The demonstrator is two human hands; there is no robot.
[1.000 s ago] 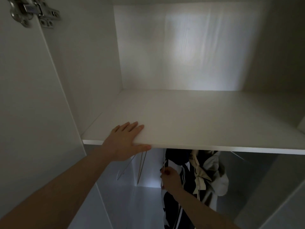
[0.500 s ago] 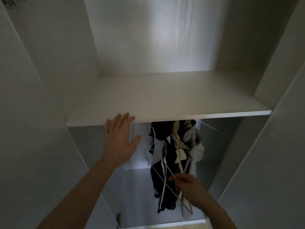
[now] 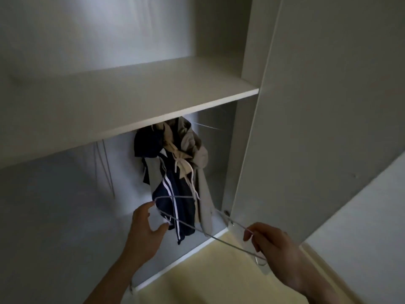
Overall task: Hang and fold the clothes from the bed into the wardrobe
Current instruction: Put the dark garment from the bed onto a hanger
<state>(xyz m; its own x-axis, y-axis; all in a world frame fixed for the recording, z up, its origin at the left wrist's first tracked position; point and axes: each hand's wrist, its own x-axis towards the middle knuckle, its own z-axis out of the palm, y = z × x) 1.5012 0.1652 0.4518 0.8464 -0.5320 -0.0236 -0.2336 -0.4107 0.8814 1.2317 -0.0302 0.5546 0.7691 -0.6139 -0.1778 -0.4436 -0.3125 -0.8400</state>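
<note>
I see one thin wire hanger (image 3: pixel 198 229) held out in front of the open wardrobe (image 3: pixel 245 51), low and tilted, spanning between my two hands. My right hand (image 3: pixel 268 242) pinches its near end, fingers (image 3: pixel 248 234) curled around the wire. My left hand (image 3: pixel 145 229) is at the far end: fingertip and thumb sit against the wire, spread apart, and I cannot tell if they really clamp it.

Just behind the hanger, two garments hang bunched together under the shelf (image 3: pixel 131 102): a dark navy jacket (image 3: pixel 168 189) with white stripes and a beige hoodie (image 3: pixel 197 159) with dangling drawstrings, touching each other. They sit directly past the hanger's far end. Further left, a few bare hangers (image 3: pixel 105 170) hang blurred; I cannot count them. The open door (image 3: pixel 328 106) stands at the right, beside my right hand. Below is a pale yellow floor (image 3: pixel 208 277).
</note>
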